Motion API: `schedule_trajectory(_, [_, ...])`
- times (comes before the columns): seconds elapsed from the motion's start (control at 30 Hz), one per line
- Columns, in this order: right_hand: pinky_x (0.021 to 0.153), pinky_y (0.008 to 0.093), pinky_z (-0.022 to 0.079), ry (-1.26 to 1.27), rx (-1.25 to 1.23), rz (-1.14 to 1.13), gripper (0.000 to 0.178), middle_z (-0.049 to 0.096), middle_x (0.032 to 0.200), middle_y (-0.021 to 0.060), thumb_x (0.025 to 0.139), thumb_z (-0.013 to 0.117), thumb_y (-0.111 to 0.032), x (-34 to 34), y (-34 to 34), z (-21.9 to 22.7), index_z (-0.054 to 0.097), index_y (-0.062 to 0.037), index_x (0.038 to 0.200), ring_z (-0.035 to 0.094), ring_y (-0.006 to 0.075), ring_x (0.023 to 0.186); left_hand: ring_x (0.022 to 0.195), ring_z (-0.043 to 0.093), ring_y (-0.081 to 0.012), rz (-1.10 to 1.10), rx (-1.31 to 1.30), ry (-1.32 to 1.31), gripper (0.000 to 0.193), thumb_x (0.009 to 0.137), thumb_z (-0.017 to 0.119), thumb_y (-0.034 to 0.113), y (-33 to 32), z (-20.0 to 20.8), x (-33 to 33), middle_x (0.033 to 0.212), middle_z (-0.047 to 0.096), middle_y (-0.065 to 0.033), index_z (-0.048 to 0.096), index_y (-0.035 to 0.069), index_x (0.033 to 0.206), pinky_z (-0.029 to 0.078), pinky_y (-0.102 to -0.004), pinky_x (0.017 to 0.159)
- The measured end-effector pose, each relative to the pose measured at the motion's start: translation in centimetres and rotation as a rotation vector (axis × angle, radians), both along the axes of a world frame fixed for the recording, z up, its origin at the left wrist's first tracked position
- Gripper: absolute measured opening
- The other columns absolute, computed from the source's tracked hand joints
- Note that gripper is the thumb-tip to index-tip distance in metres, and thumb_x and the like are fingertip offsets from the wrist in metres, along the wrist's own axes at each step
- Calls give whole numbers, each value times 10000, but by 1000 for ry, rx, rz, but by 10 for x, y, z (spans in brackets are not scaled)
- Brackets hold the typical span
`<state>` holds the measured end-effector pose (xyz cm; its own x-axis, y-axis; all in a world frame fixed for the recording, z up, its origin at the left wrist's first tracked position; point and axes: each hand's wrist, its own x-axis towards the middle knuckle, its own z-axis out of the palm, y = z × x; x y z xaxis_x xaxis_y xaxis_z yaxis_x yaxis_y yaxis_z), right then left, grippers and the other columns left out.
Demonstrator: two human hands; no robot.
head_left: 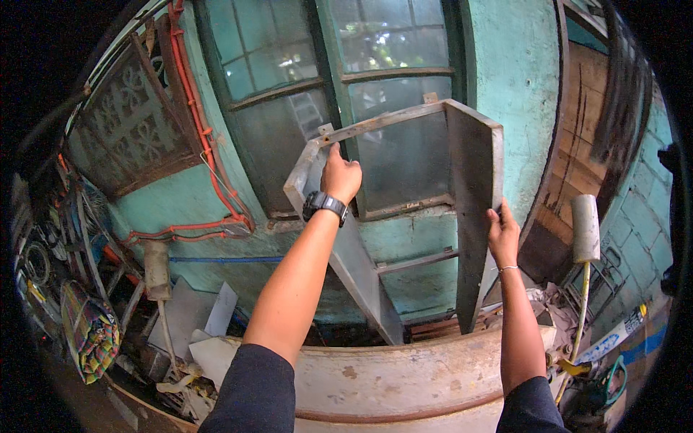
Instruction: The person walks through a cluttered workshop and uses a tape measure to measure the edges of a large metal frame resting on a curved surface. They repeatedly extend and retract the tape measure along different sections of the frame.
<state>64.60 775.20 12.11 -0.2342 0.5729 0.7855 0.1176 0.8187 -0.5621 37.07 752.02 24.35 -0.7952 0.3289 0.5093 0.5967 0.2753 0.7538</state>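
In front of me a tall grey frame [478, 166] stands tilted, made of two long side panels, a top rail and a lower crossbar. Small tabs [326, 129] stick up from the rail. My left hand [341, 175], with a black watch on its wrist, is at the upper left corner. Its index finger points up against the rail while the other fingers curl in. Lower down, my right hand [504, 232] grips the front edge of the right panel, thumb on the inner face. The frame's lower ends are partly hidden behind a worn off-white board [404, 372].
Behind the frame are windows [397, 43] in a turquoise wall. Orange pipes [195, 108] run down at left. Two poles with grey cylinders [157, 270] [585, 227] flank me. Clutter lies on both sides, including a checkered cloth bundle [90, 332].
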Motion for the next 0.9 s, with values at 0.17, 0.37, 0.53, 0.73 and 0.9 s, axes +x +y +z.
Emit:
schedule_trajectory(0.17, [864,308,491,47,-124,138,485,694,1105,208,955,644,-191,10,-4,-4,507,40,1359,646,184,956,1365,418,-387,21,-31,-28,763,796,619,149,11,-2,-28,1430,436,-326,317,-116,1444,326,-380,1133])
schedule_trajectory(0.37, [845,290,487,-57,-204,170,416,697,1012,151,942,660,-173,53,8,-1,568,54,1279,604,131,921,1370,421,-366,-53,16,-161,779,767,671,146,64,-43,3,1433,448,-310,355,-129,1424,338,-367,1122])
schedule_trajectory(0.53, [688,280,498,-40,-167,295,337,692,862,110,913,670,-92,33,-51,13,589,0,1227,575,85,747,939,619,-258,87,158,-228,718,744,627,43,78,-99,-98,1063,632,-198,375,-106,1399,493,-360,754])
schedule_trajectory(0.73, [783,232,467,-23,-191,303,291,652,911,31,924,632,-30,34,-60,20,592,6,1210,539,71,845,483,443,-177,-117,19,-560,362,822,650,99,86,-74,-115,756,532,-108,492,-27,1122,292,-346,391])
schedule_trajectory(0.9, [727,334,512,31,-133,294,287,684,902,197,902,636,-51,28,-60,14,595,-19,1184,668,256,765,519,502,-218,-103,74,-633,483,825,628,84,85,-83,-128,803,581,-143,470,-48,1261,340,-389,437])
